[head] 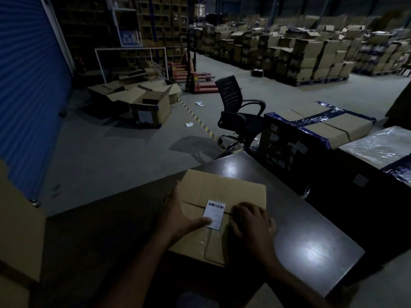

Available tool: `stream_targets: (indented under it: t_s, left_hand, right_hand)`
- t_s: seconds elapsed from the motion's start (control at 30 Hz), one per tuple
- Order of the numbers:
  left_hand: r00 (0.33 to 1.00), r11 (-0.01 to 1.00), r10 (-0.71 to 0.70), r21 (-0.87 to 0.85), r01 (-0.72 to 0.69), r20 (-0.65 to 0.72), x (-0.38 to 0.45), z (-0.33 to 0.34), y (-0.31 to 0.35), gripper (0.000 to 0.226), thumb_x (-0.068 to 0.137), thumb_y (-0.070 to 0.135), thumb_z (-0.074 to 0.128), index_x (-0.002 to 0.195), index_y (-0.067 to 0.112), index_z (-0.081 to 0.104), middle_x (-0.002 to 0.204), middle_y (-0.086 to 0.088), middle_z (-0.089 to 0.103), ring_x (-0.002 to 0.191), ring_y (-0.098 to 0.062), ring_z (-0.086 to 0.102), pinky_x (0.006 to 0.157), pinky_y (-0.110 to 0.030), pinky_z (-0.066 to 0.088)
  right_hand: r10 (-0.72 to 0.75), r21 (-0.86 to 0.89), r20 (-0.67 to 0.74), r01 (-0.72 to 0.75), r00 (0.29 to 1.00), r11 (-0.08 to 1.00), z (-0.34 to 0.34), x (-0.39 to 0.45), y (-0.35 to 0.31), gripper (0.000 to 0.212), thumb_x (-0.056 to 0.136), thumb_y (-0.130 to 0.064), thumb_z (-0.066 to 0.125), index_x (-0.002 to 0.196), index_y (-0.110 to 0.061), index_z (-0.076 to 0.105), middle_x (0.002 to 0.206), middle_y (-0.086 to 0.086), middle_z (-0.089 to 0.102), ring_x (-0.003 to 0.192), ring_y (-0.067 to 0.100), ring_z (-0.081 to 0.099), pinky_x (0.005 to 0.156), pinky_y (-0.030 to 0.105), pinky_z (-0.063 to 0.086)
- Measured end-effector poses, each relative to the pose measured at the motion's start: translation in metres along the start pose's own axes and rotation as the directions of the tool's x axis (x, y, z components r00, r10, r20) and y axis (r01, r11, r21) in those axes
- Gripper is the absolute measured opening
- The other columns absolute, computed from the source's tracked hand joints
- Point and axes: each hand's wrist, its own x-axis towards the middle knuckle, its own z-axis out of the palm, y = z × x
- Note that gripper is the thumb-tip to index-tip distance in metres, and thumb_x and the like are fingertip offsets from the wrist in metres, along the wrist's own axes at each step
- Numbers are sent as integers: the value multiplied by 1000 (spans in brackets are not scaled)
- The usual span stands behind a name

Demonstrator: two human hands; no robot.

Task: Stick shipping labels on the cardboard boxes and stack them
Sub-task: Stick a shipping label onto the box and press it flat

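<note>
dim warehouse, head view. plain brown cardboard box (219, 213) sits on the dark glossy table (311, 247), near edge, flaps meeting along a centre seam that runs left to right.

small white rectangular shipping label with a barcode (214, 214) lies across that seam at mid-top, long axis running near to far, slightly tilted. it sits between the two hands.

left hand (181, 215) spread flat on the box's left half, fingers reaching over the far-left edge, thumb tip pressing the label's near-left corner. fingers straight, nothing gripped.

right hand (251, 221) rests on the box just right of the label, fingers loosely bent with tips at the label's right edge; cannot tell if they pinch anything.

judgement: label laid, being smoothed down. left thumb is already on it, so the left is nearer; a rub along the long axis would likely seat it. stacking not yet begun.
</note>
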Motion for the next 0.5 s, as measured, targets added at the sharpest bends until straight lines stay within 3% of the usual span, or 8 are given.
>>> stream_targets:
  t_s: [0.07, 0.17, 0.3, 0.4, 0.5]
  left_hand:
    - [1000, 1000, -11, -20, 11, 3, -2, -1, 0, 157, 28, 79, 83, 152, 46, -7, 161, 0, 24, 141, -26, 37, 107, -53, 41]
    - [998, 992, -61, -110, 58, -28, -12, 5, -4, 149, 29, 79, 82, 152, 44, 5, 156, 1, 32, 136, -24, 41, 104, -51, 44]
    - [980, 957, -173, -251, 145, -94, -47, 27, -9, 157, 25, 97, 63, 155, 40, -2, 165, 5, 3, 149, -31, 20, 111, -57, 37]
    - [978, 930, -175, -345, 126, -115, -68, 32, -8, 144, 46, 78, 75, 157, 34, -6, 166, 2, 6, 150, -29, 16, 117, -53, 29]
    - [954, 970, -135, -232, 71, -269, -60, 27, -5, 142, 53, 74, 77, 158, 30, -7, 167, -1, -3, 153, -26, 2, 121, -55, 14]
  right_hand:
    - [1, 7, 32, -1, 999, 1000, 5, -13, 0, 45, 87, -48, 50, 129, -32, 52, 145, -12, 40, 139, 16, 26, 111, 53, 24]
    - [-69, 32, 37, 68, 997, 997, 6, -3, 7, 58, 82, -57, 35, 130, -30, 53, 142, -10, 46, 136, 13, 34, 109, 46, 33]
    - [-237, 114, 114, 224, 965, 968, -7, 35, 25, 45, 82, -57, 42, 113, -35, 64, 128, -18, 57, 120, 1, 45, 100, 39, 44]
    - [-283, 154, 129, 262, 951, 953, -14, 51, 28, 39, 79, -57, 43, 101, -37, 69, 119, -20, 62, 112, -1, 50, 97, 35, 43]
    - [-249, 129, 86, 237, 965, 963, -7, 51, 20, 29, 77, -55, 50, 93, -39, 69, 110, -21, 62, 104, 2, 50, 96, 41, 42]
